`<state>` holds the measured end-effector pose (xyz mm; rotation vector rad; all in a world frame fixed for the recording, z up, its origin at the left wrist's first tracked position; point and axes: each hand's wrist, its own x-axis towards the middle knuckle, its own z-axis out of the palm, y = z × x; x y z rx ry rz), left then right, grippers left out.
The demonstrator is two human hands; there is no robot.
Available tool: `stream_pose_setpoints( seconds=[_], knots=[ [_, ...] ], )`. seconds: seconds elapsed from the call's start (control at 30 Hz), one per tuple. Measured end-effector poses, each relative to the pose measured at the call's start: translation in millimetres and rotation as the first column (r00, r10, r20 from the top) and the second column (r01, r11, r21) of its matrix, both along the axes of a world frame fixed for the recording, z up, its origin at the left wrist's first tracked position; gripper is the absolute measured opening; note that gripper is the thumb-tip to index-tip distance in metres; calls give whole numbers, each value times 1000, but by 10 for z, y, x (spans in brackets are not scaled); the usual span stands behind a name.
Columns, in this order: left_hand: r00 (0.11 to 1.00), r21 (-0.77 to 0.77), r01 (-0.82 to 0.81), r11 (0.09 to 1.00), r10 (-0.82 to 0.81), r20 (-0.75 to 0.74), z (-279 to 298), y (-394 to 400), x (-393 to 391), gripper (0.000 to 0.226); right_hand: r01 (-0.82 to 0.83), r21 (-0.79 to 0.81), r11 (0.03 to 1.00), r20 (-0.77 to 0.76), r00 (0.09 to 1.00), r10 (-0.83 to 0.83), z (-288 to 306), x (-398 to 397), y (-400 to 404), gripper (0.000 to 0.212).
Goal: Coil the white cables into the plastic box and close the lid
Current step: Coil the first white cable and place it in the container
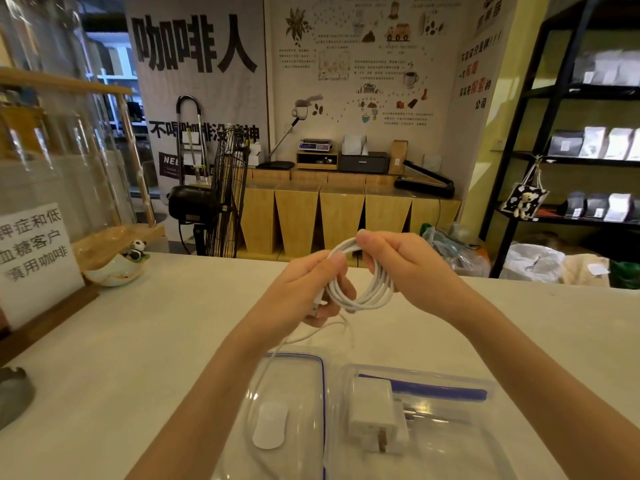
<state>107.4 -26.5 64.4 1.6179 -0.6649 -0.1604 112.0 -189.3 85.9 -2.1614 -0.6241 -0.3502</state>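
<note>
Both hands are raised above the pale surface (pixel 138 341), sharing one white cable (pixel 363 289) wound into a loose round coil. The left hand (pixel 308 289) has its grip clamped on the coil's near-left side, thumb on top, with the cable's plug end showing below the fingers. The right hand (pixel 408 268) pinches the top of the coil between thumb and fingers. A free tail of cable hangs from the left hand and trails down into the clear plastic box (pixel 450 427) area below. A white charger (pixel 377 420) sits in the box; the blue-edged lid (pixel 298 393) lies just beside it, off.
</note>
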Motion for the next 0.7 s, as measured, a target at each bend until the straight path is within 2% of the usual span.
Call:
stream_pose_setpoints(
  seconds=[0.07,0.13,0.23,0.3,0.33,0.37,0.43,0.47,0.5,0.57,0.63,0.7],
  knots=[
    [999,-22,-51,998,51,-6,-54,-68,25,33,46,-11,999,29,999,-46,-37,31,-11,39],
    [992,18,-123,992,123,21,-78,-108,41,32,111,-120,987,110,989,-98,-65,40,-25,35],
    [971,124,-236,964,229,65,-120,-156,50,33,280,-396,875,302,939,-164,-34,23,-34,26],
    [954,212,-298,931,283,96,-152,-181,55,34,352,-437,828,381,906,-184,1,-13,-11,22],
    [949,248,-314,916,298,103,-160,-185,57,34,343,-422,839,378,908,-181,7,-35,8,19],
    [948,275,-317,907,303,96,-161,-181,61,34,289,-375,881,312,934,-173,19,-62,31,20],
    [957,284,-288,915,285,50,-148,-161,80,34,65,-182,981,-3,998,-67,69,-111,77,24],
    [963,269,-266,926,269,26,-142,-145,94,35,-50,-71,996,-153,988,39,98,-129,93,24],
    [967,253,-250,935,256,13,-137,-127,106,36,-138,-9,990,-231,964,133,111,-136,100,22],
    [967,245,-251,936,254,20,-136,-97,121,35,-214,-38,976,-223,954,200,88,-107,98,17],
    [970,251,-236,939,242,6,-137,-84,125,31,-166,-121,979,-107,982,154,30,-66,103,12],
    [980,231,-178,957,194,-49,-127,-83,120,29,-97,-106,990,-26,995,95,-36,-59,130,12]
  ],
)
